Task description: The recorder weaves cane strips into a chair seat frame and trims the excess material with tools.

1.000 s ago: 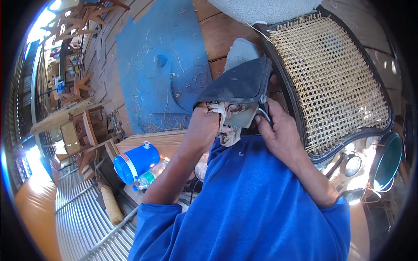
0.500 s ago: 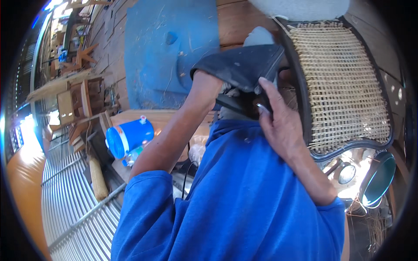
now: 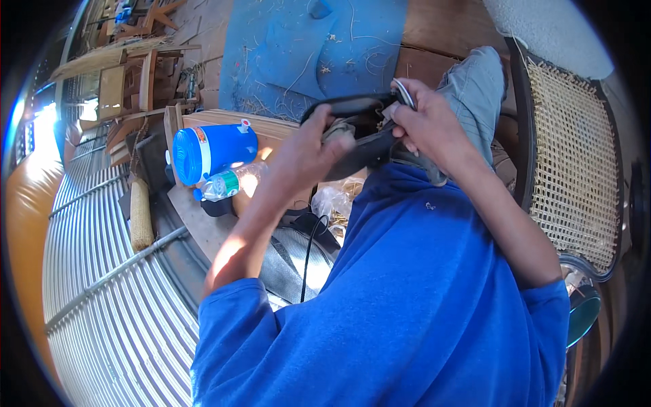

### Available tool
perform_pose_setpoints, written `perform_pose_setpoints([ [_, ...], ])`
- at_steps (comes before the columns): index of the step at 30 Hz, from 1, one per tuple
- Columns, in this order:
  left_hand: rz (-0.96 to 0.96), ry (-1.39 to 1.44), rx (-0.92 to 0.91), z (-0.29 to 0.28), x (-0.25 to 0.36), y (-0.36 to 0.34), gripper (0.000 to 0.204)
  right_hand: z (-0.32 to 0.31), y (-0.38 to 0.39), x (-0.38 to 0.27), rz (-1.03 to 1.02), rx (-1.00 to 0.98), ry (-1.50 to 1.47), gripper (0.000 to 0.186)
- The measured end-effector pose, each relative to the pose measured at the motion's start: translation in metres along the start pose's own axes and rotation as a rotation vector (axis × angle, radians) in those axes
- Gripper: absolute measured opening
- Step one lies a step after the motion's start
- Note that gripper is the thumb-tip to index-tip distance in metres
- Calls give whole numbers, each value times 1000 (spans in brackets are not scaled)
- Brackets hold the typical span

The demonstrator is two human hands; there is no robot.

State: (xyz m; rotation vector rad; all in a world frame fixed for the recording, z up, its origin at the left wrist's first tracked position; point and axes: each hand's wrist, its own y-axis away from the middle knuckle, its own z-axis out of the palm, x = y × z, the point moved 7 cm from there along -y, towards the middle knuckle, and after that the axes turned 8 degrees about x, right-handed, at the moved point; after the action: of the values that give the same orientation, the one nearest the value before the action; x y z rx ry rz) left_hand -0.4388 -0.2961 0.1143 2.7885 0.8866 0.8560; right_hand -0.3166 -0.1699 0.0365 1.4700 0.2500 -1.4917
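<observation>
A black pouch (image 3: 369, 150) is held above my lap, its mouth gaping toward me so that its dark inside shows. My left hand (image 3: 310, 146) is closed at the pouch's left side, thumb and fingers around its edge and a crumpled tan-grey bit of material. At the opposite side my right hand (image 3: 434, 123) pinches the rim. A shiny, curved silvery strip (image 3: 405, 93) sticks up by the right fingers; whether it belongs to the pouch I cannot tell. What lies deep in the pouch is hidden.
Right of me stands a black-framed panel of woven cane (image 3: 573, 156). A blue water jug (image 3: 213, 150) and a clear plastic bottle (image 3: 227, 184) stand to the left, near corrugated metal sheeting (image 3: 129, 325). Ahead lies a blue mat (image 3: 258, 61) with loose fibres. A green bucket (image 3: 583, 315) is at lower right.
The pouch has turned from tipped over my left wrist to mouth toward me. My left hand has come out to its edge, and the right has shifted to the rim. The view has swung left.
</observation>
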Motion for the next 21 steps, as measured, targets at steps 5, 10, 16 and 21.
perform_pose_setpoints([
  [5,84,-421,-57,41,-37,31,21,21,-2,13,-26,-48,113,49],
  [10,42,-390,219,-25,-73,44,18,-15,6,-2,-56,-32,83,44],
  [16,-376,-144,159,-53,-164,70,33,-82,29,-12,-66,138,24,33],
  [21,-528,170,243,-38,-256,97,40,-127,58,2,-44,341,-89,39],
])
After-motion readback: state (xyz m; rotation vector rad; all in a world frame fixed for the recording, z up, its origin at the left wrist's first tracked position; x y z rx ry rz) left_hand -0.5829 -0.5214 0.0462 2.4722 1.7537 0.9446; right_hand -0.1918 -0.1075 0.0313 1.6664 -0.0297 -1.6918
